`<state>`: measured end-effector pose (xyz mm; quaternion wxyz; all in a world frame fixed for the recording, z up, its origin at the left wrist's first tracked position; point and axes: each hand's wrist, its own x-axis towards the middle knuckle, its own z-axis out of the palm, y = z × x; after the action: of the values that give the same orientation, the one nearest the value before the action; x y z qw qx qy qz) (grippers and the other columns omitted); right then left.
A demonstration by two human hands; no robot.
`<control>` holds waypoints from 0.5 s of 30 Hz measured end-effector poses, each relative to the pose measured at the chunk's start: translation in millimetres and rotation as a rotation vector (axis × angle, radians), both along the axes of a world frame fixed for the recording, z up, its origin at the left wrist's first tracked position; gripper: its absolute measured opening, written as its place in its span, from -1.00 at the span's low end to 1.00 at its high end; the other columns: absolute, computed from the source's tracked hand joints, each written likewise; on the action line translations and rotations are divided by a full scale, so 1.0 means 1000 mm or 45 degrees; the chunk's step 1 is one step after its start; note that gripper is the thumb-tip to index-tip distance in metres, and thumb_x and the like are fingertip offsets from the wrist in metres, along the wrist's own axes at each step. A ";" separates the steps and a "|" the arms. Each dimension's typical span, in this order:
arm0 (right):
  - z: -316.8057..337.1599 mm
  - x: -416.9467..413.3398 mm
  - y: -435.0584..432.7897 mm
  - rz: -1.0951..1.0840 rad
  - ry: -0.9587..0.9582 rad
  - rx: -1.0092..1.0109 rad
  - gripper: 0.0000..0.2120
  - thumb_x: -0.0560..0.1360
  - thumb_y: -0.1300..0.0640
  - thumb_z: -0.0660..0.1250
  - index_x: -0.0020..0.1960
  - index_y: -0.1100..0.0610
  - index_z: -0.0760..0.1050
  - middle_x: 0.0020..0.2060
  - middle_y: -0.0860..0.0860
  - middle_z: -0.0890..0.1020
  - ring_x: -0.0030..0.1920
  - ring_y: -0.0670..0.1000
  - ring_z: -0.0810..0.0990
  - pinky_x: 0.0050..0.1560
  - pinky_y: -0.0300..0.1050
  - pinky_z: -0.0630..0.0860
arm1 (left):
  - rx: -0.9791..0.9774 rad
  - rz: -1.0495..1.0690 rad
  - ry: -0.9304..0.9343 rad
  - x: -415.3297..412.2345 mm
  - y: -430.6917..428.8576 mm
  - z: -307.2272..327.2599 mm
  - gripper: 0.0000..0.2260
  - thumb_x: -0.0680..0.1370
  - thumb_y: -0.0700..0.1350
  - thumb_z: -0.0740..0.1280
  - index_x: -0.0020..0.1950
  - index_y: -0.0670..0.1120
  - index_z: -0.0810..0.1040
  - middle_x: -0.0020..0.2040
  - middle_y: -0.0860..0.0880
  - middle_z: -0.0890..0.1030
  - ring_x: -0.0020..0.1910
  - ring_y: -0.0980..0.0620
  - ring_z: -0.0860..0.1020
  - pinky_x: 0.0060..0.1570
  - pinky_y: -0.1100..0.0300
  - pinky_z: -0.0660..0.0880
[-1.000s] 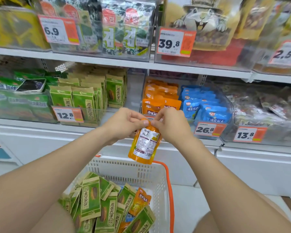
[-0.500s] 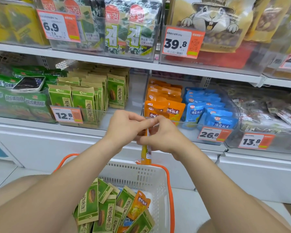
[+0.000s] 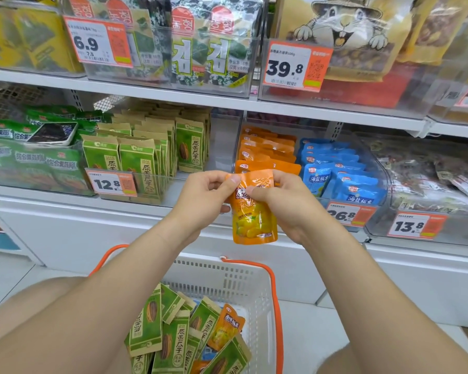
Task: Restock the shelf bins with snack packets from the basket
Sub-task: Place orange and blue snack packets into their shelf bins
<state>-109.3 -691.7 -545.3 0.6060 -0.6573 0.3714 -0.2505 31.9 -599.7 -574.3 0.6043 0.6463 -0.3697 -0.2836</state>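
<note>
Orange packet (image 3: 254, 209) hangs upright between both hands, front facing the camera, glossy crinkled film with a clear lower window showing yellow pieces. Left hand (image 3: 203, 201) pinches its top left corner, thumb over curled fingers; right hand (image 3: 287, 203) pinches the top right edge, thumb across the print, so part of the label is covered. Just behind the hands sits the clear bin (image 3: 373, 168) on the middle shelf, split into a row of orange packs (image 3: 265, 149) straight ahead of the hands and blue packs (image 3: 343, 174) to the right of the right hand, all soft flat pouches standing in file. Price tag (image 3: 349, 215) on the bin front is partly hidden by the right hand. Left of the left hand: green packs (image 3: 135, 157), matte paper, flat rectangles, in another clear bin. Below the forearms, white perforated plastic basket (image 3: 227, 282) with orange handles (image 3: 276, 292); it holds a loose pile of green packets (image 3: 173, 341), one orange packet (image 3: 226, 326) among them, and a sliver of blue underneath that's hard to make out. Forearms cover the basket's left side; its near edge is cut off by the frame.
</note>
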 end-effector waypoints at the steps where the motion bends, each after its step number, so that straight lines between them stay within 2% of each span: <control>1: 0.000 0.000 -0.001 -0.003 0.010 -0.034 -0.75 0.56 0.11 0.50 0.20 -0.04 0.60 -0.02 -0.06 0.75 -0.02 0.01 0.75 -0.06 -0.02 0.69 | -0.007 0.008 0.002 0.000 0.000 0.000 -0.80 0.66 0.01 0.38 0.07 -0.08 0.72 -0.07 -0.11 0.75 -0.12 0.03 0.67 -0.12 0.09 0.64; 6: 0.007 -0.006 -0.003 0.071 0.137 -0.258 -0.78 0.61 0.07 0.43 0.24 -0.10 0.56 0.05 -0.11 0.70 0.07 -0.05 0.68 0.04 -0.04 0.64 | -0.076 0.036 -0.058 -0.001 0.001 0.003 -0.85 0.65 0.00 0.40 0.07 -0.04 0.72 -0.05 -0.14 0.72 -0.13 0.02 0.67 -0.22 0.11 0.65; 9: 0.014 -0.011 -0.009 0.015 0.137 -0.420 -0.77 0.61 0.12 0.41 0.19 -0.15 0.52 0.08 -0.12 0.66 0.10 -0.05 0.66 0.09 0.04 0.66 | -0.142 0.049 -0.176 -0.004 0.000 0.005 -0.87 0.65 0.02 0.39 0.05 0.00 0.70 -0.11 0.00 0.73 -0.11 0.06 0.70 -0.20 0.11 0.65; 10: 0.017 -0.013 -0.011 -0.076 0.100 -0.506 -0.77 0.61 0.14 0.40 0.16 -0.15 0.51 0.07 -0.12 0.65 0.08 -0.04 0.66 0.09 0.09 0.67 | -0.157 0.086 -0.288 -0.004 -0.001 0.004 -0.89 0.65 0.03 0.39 0.05 0.03 0.68 -0.11 0.06 0.72 -0.11 0.10 0.68 -0.16 0.16 0.63; 12: 0.022 -0.019 -0.015 -0.283 0.012 -0.738 -0.75 0.60 0.20 0.33 0.15 -0.13 0.48 0.00 -0.16 0.63 0.02 -0.04 0.64 0.07 0.13 0.65 | -0.140 0.182 -0.689 -0.002 -0.001 0.000 -0.93 0.64 0.02 0.40 0.08 0.07 0.64 -0.03 0.16 0.67 -0.05 0.17 0.61 -0.06 0.22 0.56; 14: 0.026 -0.027 -0.021 -0.407 -0.032 -0.961 -0.73 0.60 0.25 0.28 0.17 -0.09 0.44 -0.08 -0.18 0.62 -0.04 0.00 0.60 0.05 0.12 0.58 | -0.102 0.206 -1.103 0.000 -0.004 -0.006 -0.87 0.62 -0.04 0.42 0.17 0.05 0.61 0.10 0.13 0.56 0.07 0.12 0.52 0.08 0.16 0.50; 15: 0.027 -0.030 -0.025 -0.436 -0.033 -1.032 -0.73 0.60 0.26 0.26 0.18 -0.08 0.43 -0.10 -0.18 0.61 -0.05 0.03 0.58 0.06 0.13 0.56 | -0.091 0.184 -1.234 -0.001 -0.005 -0.010 -0.81 0.60 -0.07 0.43 0.21 0.03 0.60 0.15 0.08 0.51 0.14 0.05 0.49 0.14 0.11 0.47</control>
<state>-138.8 -716.4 -518.6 0.2536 -0.7677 0.3391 -0.4809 31.4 -605.1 -584.3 0.4028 0.7067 -0.5720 0.1054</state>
